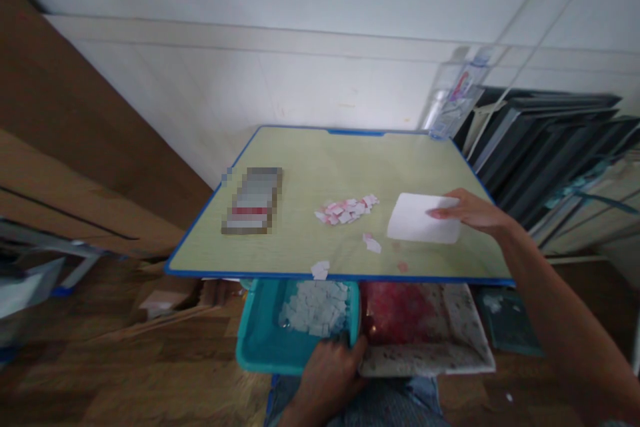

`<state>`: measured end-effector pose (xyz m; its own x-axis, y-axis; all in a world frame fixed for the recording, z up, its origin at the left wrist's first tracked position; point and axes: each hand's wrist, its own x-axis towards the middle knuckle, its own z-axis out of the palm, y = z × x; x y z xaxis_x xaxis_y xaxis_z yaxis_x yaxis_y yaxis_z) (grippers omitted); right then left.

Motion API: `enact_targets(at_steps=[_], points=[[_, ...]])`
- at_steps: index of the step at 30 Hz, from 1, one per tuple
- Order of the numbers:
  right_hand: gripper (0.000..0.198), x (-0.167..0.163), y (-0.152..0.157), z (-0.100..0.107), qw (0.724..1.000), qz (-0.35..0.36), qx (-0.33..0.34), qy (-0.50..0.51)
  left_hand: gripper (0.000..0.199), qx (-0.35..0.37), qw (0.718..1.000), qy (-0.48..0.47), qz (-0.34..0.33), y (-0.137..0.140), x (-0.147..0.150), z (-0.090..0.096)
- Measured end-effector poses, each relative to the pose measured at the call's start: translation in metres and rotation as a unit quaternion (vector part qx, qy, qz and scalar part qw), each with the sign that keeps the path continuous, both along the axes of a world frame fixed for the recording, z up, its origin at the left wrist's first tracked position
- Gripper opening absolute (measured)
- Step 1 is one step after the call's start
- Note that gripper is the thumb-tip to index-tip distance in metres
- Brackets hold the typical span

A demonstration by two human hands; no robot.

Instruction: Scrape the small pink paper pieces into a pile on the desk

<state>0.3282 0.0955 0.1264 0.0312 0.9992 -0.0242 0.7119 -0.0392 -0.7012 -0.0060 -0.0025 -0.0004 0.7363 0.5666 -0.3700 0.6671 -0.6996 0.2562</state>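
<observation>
A white sheet of card (417, 217) is pinched in my right hand (473, 212), low over the right part of the table. Its thumb lies on top and the other fingers go behind the sheet. My left hand (333, 370) is closed around the meeting rims of a teal plastic basin (250, 347) and a stained white tray (425, 361), near my lap. Small white paper pieces (317, 307) fill part of the basin. Red stains cover the tray's floor. On the table, a pile of white and pink paper pieces (347, 210) lies left of the sheet.
The pale table (300, 153) has a blue edge and stands against the wall. A blurred-out phone-like object (254, 200) lies at left. At the far right corner stands a clear plastic bottle (460, 97). Dark flat panels (545, 140) lean beside the table.
</observation>
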Motion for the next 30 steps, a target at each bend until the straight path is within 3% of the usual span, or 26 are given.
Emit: enact_targets(at_steps=[5,10,14,18,24,30], points=[[0.031,-0.005,-0.01,-0.005,0.99,0.057,-0.127,0.031,0.046,0.003,1.0,-0.004,0.004,-0.001,0.0,-0.001],[0.031,-0.012,-0.031,-0.005,0.982,0.081,-0.162,0.063,0.046,-0.009,1.0,-0.003,0.001,0.0,0.0,0.001],[0.032,-0.016,-0.056,0.002,0.985,0.089,-0.136,0.05,0.044,-0.006,1.0,-0.003,0.002,0.0,0.0,-0.001],[0.028,-0.021,-0.071,0.016,0.983,0.165,-0.076,0.032,0.041,-0.011,1.0,-0.006,0.002,0.0,0.001,-0.001],[0.025,-0.036,-0.06,0.027,0.99,0.137,0.022,-0.024,0.045,-0.024,1.0,-0.006,0.004,0.001,0.002,0.004],[0.027,-0.048,-0.047,0.027,0.982,0.182,0.014,-0.053,0.048,-0.01,1.0,0.006,0.004,0.0,0.001,0.004]])
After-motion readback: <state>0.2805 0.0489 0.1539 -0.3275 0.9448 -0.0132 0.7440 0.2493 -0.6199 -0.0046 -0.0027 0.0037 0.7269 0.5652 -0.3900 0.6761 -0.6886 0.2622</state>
